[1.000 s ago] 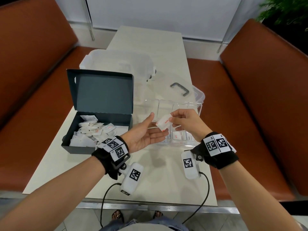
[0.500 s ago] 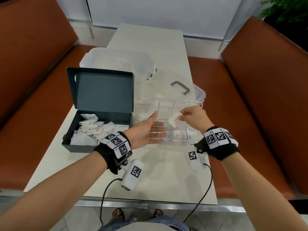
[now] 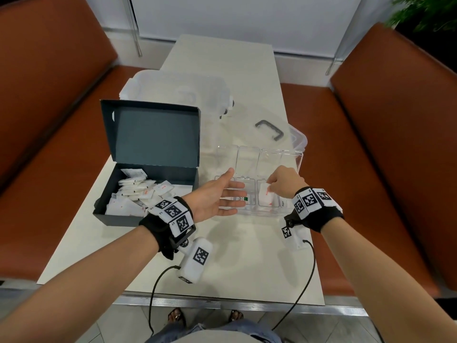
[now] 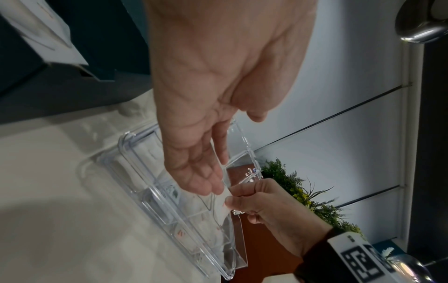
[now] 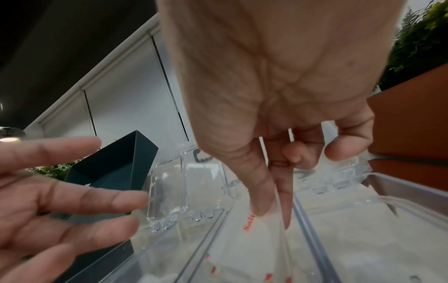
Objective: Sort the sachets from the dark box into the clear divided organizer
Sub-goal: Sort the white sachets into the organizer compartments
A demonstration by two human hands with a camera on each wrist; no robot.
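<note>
The dark box (image 3: 116, 214) stands open on the table's left, with several white sachets (image 3: 134, 193) inside. To its right lies the clear divided organizer (image 3: 294, 159) with its lid raised. My right hand (image 3: 269, 185) pinches a white sachet with red print (image 3: 265, 198) between thumb and forefinger, low inside a near compartment, third from the left; in the right wrist view the sachet (image 5: 257, 235) reaches down among other sachets. My left hand (image 3: 230, 194) hovers palm up, fingers straight, over the organizer's left end and holds nothing.
A large clear plastic tub (image 3: 173, 92) and a clear lid with a grey handle (image 3: 269, 128) sit behind the box and organizer. Orange bench seats (image 3: 371, 169) flank the pale table (image 3: 247, 263). Cables hang from both wrist units over the table's near edge.
My right hand carried the sachet away from my left palm, forward and down into the organizer compartment. My left hand stayed spread, drifting slightly forward.
</note>
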